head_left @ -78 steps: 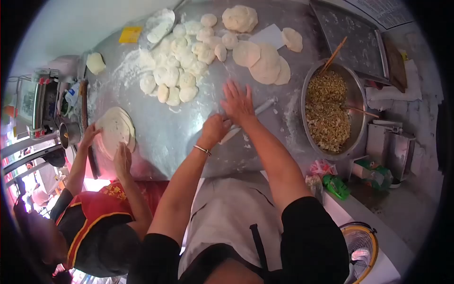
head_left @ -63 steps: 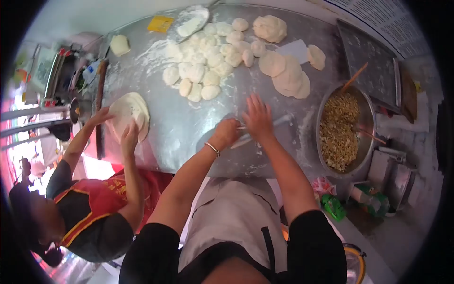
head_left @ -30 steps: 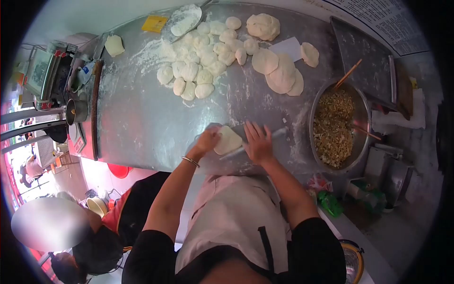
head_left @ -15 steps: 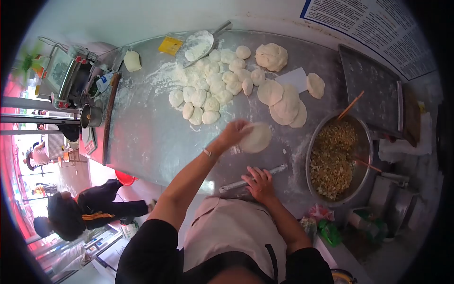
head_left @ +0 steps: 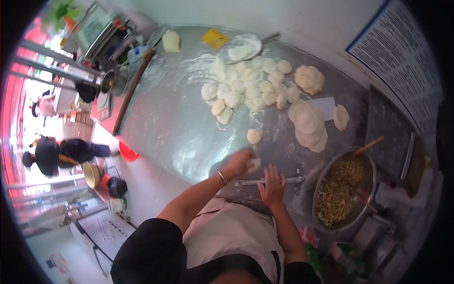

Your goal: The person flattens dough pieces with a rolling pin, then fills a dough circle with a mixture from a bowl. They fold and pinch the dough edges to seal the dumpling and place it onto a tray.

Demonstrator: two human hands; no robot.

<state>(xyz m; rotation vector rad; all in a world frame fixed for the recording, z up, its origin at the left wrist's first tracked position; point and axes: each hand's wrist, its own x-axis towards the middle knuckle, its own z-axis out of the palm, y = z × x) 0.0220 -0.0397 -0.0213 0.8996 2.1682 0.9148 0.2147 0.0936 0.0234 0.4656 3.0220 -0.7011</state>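
My left hand, slightly blurred, is curled with its fingertips on a pale piece of dough, mostly hidden by the fingers. My right hand lies with straight, spread fingers across a floury rolling pin on the metal table. A single dough ball sits just beyond my left hand. Further off is a cluster of floured dough pieces. To its right, flat dough rounds overlap in a stack.
A steel bowl of chopped filling with a wooden stick stands at the right. Behind are a large dough lump, a flour scoop and a yellow packet. A long wooden stick lies along the left edge. A person stands beyond.
The flat dough round has left my left hand, which came nearer the rolling pin and now touches another dough piece. A dough ball now lies apart from the cluster. The view has shifted.
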